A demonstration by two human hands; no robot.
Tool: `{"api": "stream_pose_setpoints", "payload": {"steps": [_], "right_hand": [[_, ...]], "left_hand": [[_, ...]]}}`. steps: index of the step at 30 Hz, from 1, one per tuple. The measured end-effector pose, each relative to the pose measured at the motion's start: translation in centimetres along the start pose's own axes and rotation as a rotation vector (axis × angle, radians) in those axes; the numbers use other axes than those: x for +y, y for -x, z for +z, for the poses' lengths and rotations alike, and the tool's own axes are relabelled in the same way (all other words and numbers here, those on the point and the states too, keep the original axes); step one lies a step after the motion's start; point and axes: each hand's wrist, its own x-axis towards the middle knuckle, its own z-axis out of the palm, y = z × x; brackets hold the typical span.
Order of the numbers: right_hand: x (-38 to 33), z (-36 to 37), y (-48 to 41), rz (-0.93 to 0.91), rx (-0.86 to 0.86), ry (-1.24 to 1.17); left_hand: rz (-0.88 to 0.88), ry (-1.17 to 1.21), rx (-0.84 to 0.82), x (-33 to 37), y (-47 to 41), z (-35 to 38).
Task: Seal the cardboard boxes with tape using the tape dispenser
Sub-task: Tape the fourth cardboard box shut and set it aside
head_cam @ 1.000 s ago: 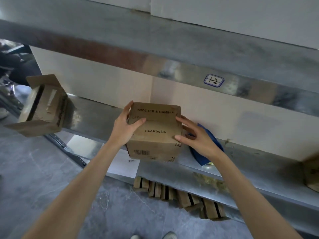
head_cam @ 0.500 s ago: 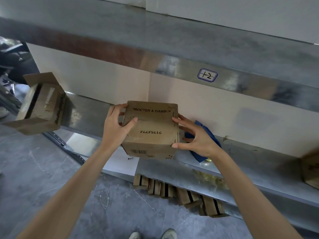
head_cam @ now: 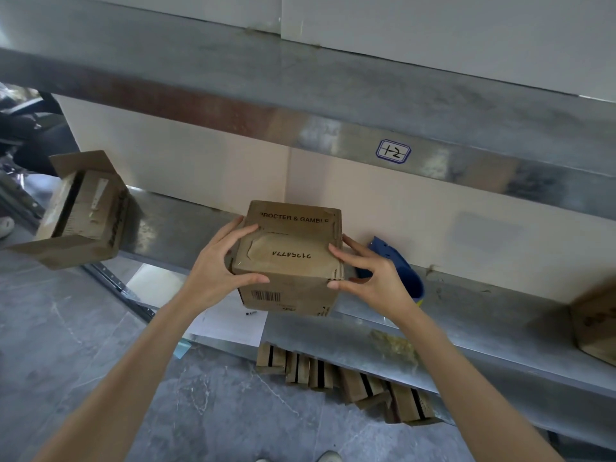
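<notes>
Held between both hands, straight ahead at forearm's reach: small brown cardboard box (head_cam: 290,258), at the front lip of the grey metal shelf (head_cam: 466,315); cannot tell whether resting on the lip or lifted just off it. Left hand (head_cam: 216,265) clamped on the box's left side, fingers curled over the top, thumb along the near top edge. Right hand (head_cam: 370,278) closed on the right edge, fingertips spread along it, thumb pinching the near corner. Just beyond the right hand, partly hidden by its fingers: blue plastic tape dispenser (head_cam: 396,265), lying on the shelf beside the box's right face. Long axis apparently slanting from the back wall toward the shelf front, roughly in line with the right forearm. Right hand plainly nearer; left hand separated from it by the whole box. Judged next move: let go with the right, reach slightly back and outward for the dispenser, steady the box with the left. Box appearance: squat, near cubic, top flaps down, "PROCTER & GAMBLE" printed at the far edge, inverted number on a paler worn patch mid-top, barcode on the near face, corners scuffed. No fresh tape visible across the top, so sealing judged not yet begun. Far to the left of the left hand: open-flapped brown cardboard box (head_cam: 80,211) on the same shelf.
</notes>
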Motion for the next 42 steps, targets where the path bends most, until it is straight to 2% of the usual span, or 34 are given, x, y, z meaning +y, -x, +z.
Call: {"api": "stream_pose_setpoints", "payload": {"steps": [5,11,15,21,24,27,29,31,32,36,42], "right_hand": [[-0.7,0.2,0.7,0.002,-0.009,-0.024],[-0.6,0.4,0.7,-0.116,0.016,0.17],[-0.4,0.8,0.5,-0.128,-0.004,0.222],[-0.4,2.3,0.2,-0.172,0.147,0.332],[-0.7,2.7,0.3,-0.197,0.144,0.411],[-1.1,1.7,0.6,-0.13,0.09,0.288],[-0.4,0.2,0.7,-0.075,0.206,0.265],[1.5,-1.6,0.9,0.022,0.342,0.358],[2.5,-2.4,0.9,0.097,0.357,0.427],[5.9,-2.8,1.2,0.379,0.19,0.586],[8.1,-1.3,0.7,0.476,0.099,0.711]], "left_hand": [[0.035,-0.053,0.045,-0.6,-0.1,-0.4],[0.069,-0.061,0.119,-0.5,-0.5,-0.6],[0.093,-0.096,0.196,-1.0,-1.1,-0.4],[0.147,-0.205,0.274,-1.3,-1.8,0.5],[0.152,-0.208,0.271,-1.5,-1.9,0.6],[0.159,-0.183,0.259,-1.4,-1.9,0.5],[0.144,-0.151,0.264,-1.1,-2.0,0.6],[0.125,-0.13,0.278,-0.7,-2.0,0.9],[0.121,-0.129,0.284,-0.6,-2.1,1.1],[0.087,-0.103,0.294,-0.1,-2.1,1.6],[0.05,-0.09,0.3,-0.2,-1.6,1.7]]}}
